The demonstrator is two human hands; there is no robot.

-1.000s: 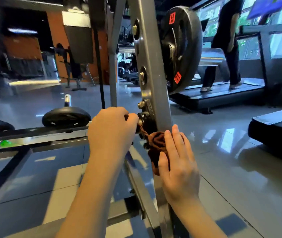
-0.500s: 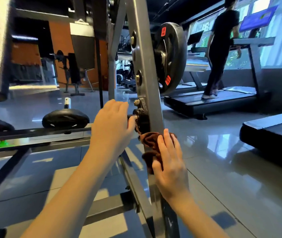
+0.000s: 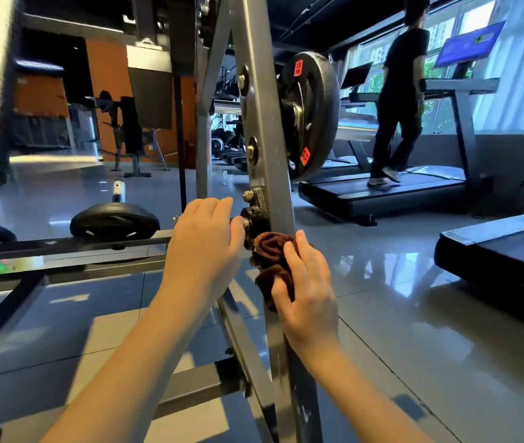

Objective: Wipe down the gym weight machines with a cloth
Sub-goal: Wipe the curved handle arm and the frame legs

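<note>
A grey steel upright (image 3: 256, 100) of the weight machine runs through the middle of the view, with a black pivot block (image 3: 256, 215) bolted to it. My right hand (image 3: 310, 295) holds a bunched brown cloth (image 3: 270, 254) against the upright just below the pivot. My left hand (image 3: 204, 247) curls over a short rod beside the pivot, its thumb touching the black block. What lies under its palm is hidden. A black weight plate (image 3: 313, 116) with red labels hangs behind the upright.
The machine's low grey base bars (image 3: 72, 266) stretch left, with another black plate (image 3: 115, 220) on a peg. A person walks on a treadmill (image 3: 382, 193) at the right back. A dark treadmill deck (image 3: 503, 244) sits at right. The floor is glossy tile.
My left hand has loosened from a tight fist, its fingers now reaching further over the rod. The right hand keeps the cloth on the upright just under the pivot. The view has pulled back slightly.
</note>
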